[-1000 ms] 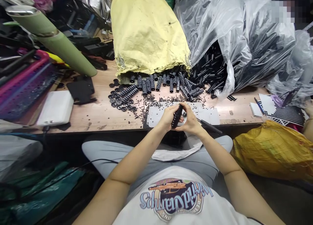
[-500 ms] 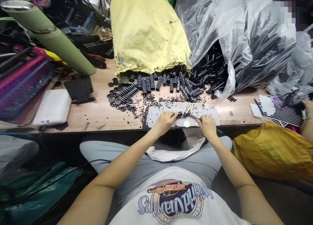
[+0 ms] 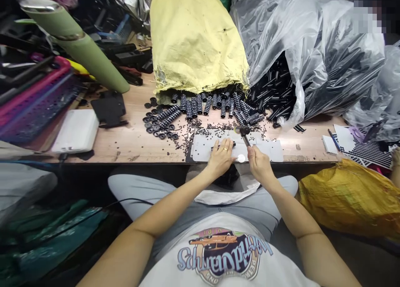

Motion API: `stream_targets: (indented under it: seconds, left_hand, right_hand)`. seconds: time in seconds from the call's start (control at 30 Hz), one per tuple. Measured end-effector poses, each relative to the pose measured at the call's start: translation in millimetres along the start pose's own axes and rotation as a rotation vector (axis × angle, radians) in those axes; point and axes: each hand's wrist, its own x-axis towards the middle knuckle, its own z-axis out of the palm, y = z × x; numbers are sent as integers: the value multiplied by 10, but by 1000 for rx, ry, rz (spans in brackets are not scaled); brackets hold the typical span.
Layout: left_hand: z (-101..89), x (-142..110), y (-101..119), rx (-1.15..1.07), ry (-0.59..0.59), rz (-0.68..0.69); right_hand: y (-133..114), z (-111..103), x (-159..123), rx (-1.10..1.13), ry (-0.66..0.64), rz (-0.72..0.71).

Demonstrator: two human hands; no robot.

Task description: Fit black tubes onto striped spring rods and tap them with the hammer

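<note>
My right hand (image 3: 260, 164) is wrapped round the handle of a small hammer (image 3: 246, 140), whose head is raised at the far end, above the grey-white work plate (image 3: 276, 149). My left hand (image 3: 221, 157) lies with its fingers stretched out flat over a short black tube (image 3: 233, 144). Only the ends of the tube show, and the palm side is hidden. Near the left thumb is a round white spot (image 3: 241, 158) on the plate. Tiny dark rings (image 3: 203, 128) lie scattered around the plate's far edge.
Black tubes with white dots (image 3: 189, 108) spill from a yellow sack (image 3: 196, 37). Black discs (image 3: 154, 126) lie to their left. Clear plastic bags (image 3: 340, 62) hold black tubes. A white box (image 3: 76, 131) and green flask (image 3: 103, 66) are left; another person's hand (image 3: 396, 160) shows far right.
The hammer has been lifted, and my right hand has closed more fully round its handle. My left hand has gone from pinching the black tube to lying flat over it. The view has shifted slightly.
</note>
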Motion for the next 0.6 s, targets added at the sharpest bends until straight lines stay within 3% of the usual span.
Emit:
stream_targets:
  seconds: [0.1, 0.2, 0.27, 0.4, 0.5, 0.57, 0.6]
  left_hand:
    - [88, -12, 96, 28, -42, 7]
    - [138, 11, 65, 13, -34, 21]
    - [126, 59, 20, -20, -5, 24]
    - [-5, 155, 21, -112, -29, -91]
    - [-162, 264, 4, -260, -95, -48]
    - [-298, 459, -137, -415, -29, -119]
    - [-373, 605, -256, -479, 59, -242]
  right_hand:
    - [-220, 11, -23, 42, 2, -130]
    - [-349, 157, 9, -140, -239, -197]
    - [-348, 217, 52, -212, -308, -211]
    - [-151, 105, 167, -185, -135, -141]
    - [115, -7, 271, -262, -40, -32]
    - [297, 0, 330, -351, -40, 45]
    - [377, 29, 355, -385, -47, 77]
